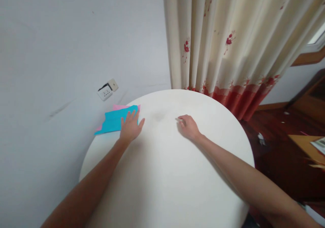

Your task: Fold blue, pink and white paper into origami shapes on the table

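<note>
My left hand (131,125) lies with its fingers spread over the right end of a blue sheet (114,120), which looks like paper with uneven edges. Under the blue sheet, a pink sheet (120,107) shows along the top and at the left corner. Both sheets lie at the left back edge of a round white table (167,180), close to the wall. Over the table's right half, my right hand (188,127) is closed, its thumb and fingers drawn together. A small pale tip shows at the fingertips; whether it is a held thing I cannot tell.
A white wall (76,45) with a socket (105,93) and a second plate (113,84) rises at the left. A cream curtain (218,52) with red flowers hangs behind the table. At the right, a brown board (304,145) and scraps lie over the dark floor (269,133).
</note>
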`<state>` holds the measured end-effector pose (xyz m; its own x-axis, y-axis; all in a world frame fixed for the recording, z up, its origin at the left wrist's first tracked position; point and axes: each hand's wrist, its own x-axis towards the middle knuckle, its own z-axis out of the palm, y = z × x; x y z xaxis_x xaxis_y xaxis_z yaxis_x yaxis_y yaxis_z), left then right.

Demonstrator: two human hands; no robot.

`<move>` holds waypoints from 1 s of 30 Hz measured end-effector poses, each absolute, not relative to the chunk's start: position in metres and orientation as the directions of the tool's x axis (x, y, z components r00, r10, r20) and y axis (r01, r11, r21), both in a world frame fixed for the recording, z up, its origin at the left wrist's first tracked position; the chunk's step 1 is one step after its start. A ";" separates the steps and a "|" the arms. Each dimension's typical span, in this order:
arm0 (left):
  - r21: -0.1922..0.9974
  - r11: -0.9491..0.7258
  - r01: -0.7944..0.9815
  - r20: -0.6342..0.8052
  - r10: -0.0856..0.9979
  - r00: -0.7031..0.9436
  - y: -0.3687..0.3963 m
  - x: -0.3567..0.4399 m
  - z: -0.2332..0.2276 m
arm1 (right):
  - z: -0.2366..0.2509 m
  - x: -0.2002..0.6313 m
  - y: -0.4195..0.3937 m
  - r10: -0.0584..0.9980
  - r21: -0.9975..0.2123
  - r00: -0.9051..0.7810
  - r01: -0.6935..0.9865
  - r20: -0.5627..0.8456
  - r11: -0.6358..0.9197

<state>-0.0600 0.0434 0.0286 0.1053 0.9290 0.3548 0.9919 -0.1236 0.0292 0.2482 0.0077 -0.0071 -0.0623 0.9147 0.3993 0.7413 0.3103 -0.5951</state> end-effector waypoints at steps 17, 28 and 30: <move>0.167 -0.447 0.879 0.195 0.889 0.415 0.005 0.010 -0.010 | -0.003 0.232 -0.002 0.948 -0.242 -0.288 0.919 0.132 0.313; 0.231 -0.463 0.856 0.164 0.886 0.434 0.007 0.007 -0.007 | -0.008 0.240 0.007 0.940 -0.272 -0.320 0.900 0.122 0.341; 0.250 -0.470 0.846 0.154 0.882 0.445 0.010 0.001 -0.002 | -0.007 0.242 0.007 0.936 -0.281 -0.328 0.893 0.128 0.351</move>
